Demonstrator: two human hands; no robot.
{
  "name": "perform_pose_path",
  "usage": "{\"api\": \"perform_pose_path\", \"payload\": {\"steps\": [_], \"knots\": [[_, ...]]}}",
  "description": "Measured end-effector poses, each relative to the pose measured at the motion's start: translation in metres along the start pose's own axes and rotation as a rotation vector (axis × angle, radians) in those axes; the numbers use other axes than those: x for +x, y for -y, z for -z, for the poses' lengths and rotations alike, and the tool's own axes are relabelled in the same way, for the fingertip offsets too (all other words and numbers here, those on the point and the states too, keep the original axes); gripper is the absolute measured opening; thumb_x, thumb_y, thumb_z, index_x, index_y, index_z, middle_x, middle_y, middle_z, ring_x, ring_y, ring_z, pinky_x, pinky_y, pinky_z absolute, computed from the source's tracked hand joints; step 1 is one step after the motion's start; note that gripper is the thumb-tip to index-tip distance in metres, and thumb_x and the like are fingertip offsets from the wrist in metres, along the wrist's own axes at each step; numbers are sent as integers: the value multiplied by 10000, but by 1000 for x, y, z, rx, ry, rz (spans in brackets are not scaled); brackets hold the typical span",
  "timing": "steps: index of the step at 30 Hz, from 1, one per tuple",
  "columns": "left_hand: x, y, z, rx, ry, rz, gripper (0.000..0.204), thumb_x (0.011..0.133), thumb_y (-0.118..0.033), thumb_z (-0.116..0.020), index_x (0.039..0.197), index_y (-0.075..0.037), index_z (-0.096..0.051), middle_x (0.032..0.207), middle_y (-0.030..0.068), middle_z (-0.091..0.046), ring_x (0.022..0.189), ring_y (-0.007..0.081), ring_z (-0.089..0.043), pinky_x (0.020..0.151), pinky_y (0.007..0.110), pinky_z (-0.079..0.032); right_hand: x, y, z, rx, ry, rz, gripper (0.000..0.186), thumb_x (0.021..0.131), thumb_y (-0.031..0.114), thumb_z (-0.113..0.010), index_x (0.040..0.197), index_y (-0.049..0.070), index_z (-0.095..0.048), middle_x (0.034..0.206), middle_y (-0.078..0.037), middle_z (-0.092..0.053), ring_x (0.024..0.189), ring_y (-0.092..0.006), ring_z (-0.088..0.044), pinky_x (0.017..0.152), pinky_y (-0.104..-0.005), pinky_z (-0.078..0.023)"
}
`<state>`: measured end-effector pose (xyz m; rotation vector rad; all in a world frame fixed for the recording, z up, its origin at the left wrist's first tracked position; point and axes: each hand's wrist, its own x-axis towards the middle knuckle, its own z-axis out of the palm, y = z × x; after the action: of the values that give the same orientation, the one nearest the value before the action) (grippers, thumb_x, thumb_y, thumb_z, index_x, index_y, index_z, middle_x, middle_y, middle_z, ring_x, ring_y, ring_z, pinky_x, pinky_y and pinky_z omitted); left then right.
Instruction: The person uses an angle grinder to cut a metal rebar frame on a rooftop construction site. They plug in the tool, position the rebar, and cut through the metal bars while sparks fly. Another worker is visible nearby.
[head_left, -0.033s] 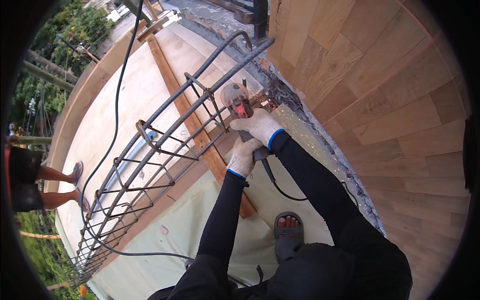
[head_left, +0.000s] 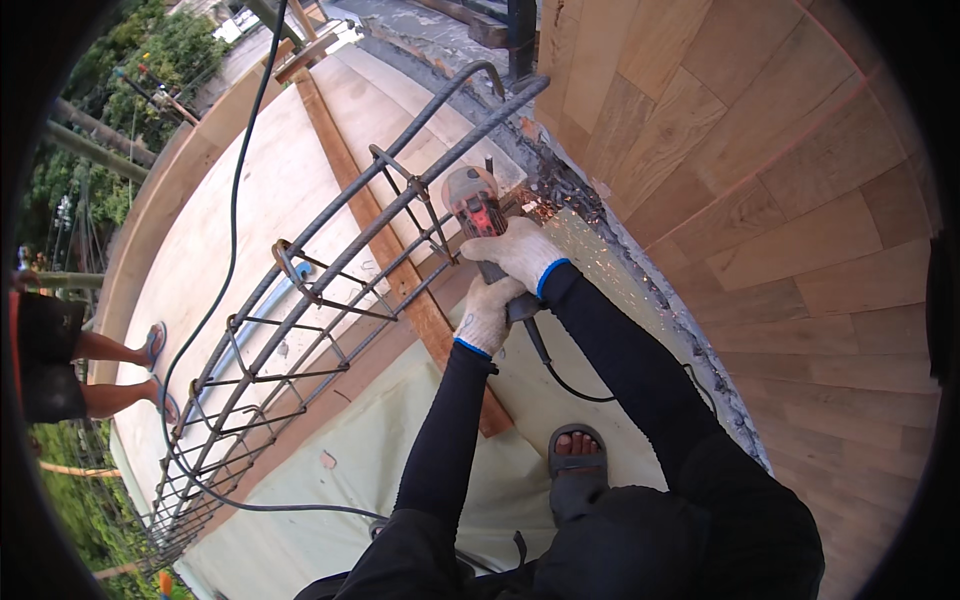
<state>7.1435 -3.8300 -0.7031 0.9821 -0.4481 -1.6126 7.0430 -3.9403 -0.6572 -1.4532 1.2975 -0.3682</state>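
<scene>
An angle grinder (head_left: 475, 205) with a red and dark body is running at the broken concrete edge (head_left: 580, 190), throwing orange sparks (head_left: 610, 270) toward the lower right. My right hand (head_left: 520, 250), in a white knit glove with a blue cuff, is closed round the grinder's body. Lower and to the left, my left hand (head_left: 487, 310), gloved alike, grips its rear end. A black cord (head_left: 545, 355) trails from the tool. The grinder's disc is mostly hidden by its guard. Just left of the tool stands a rebar cage (head_left: 300, 290) of long bars tied with square stirrups.
Wood-look tiles (head_left: 780, 220) cover the floor on the right. A wooden plank (head_left: 400, 270) passes under the cage, over pale boards (head_left: 310, 180) and greenish sheeting (head_left: 390, 420). A black cable (head_left: 235, 210) loops across the left. Another person's legs (head_left: 110, 375) stand at far left.
The spray of sparks looks a little brighter and more spread out. My hands and the grinder hold the same place.
</scene>
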Motion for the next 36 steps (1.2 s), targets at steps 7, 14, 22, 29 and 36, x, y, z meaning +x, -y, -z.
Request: {"api": "perform_pose_path", "payload": {"steps": [7, 14, 22, 29, 36], "knots": [[7, 5, -3, -5, -3, 3, 438, 931, -101, -786, 1320, 46, -650, 1184, 129, -777, 1025, 248, -784, 921, 399, -649, -2, 0, 6, 35, -2, 3, 526, 847, 420, -894, 1131, -16, -813, 992, -178, -811, 892, -280, -766, 857, -432, -614], [11, 18, 8, 46, 35, -17, 448, 969, -117, -732, 1378, 35, -627, 1261, 136, -756, 1095, 280, -785, 954, 457, -667, -5, -1, 7, 46, 8, 9, 556, 841, 430, -903, 1158, -18, -813, 1037, -192, -812, 916, -287, -768, 865, -435, -615], [8, 13, -4, -8, 5, -3, 430, 933, -91, -759, 1328, 45, -658, 1207, 129, -774, 1057, 257, -779, 958, 411, -639, 1, -10, 8, -19, -16, 9, 560, 849, 452, -892, 1151, -14, -819, 1038, -193, -815, 921, -295, -774, 870, -436, -613], [8, 4, 2, -21, 6, -2, 426, 931, -96, -759, 1321, 40, -653, 1196, 130, -774, 1046, 256, -779, 946, 403, -639, 5, 0, 4, -36, 5, 6, 547, 854, 450, -882, 1127, -19, -811, 1005, -185, -811, 897, -291, -764, 866, -436, -609], [8, -4, 2, -23, 1, -5, 407, 927, -92, -757, 1298, 43, -656, 1189, 134, -775, 1040, 259, -782, 935, 407, -645, 14, -3, -1, -53, -27, 8, 678, 772, 523, -885, 1084, -74, -815, 1030, -278, -809, 957, -385, -797, 888, -467, -622]]}}
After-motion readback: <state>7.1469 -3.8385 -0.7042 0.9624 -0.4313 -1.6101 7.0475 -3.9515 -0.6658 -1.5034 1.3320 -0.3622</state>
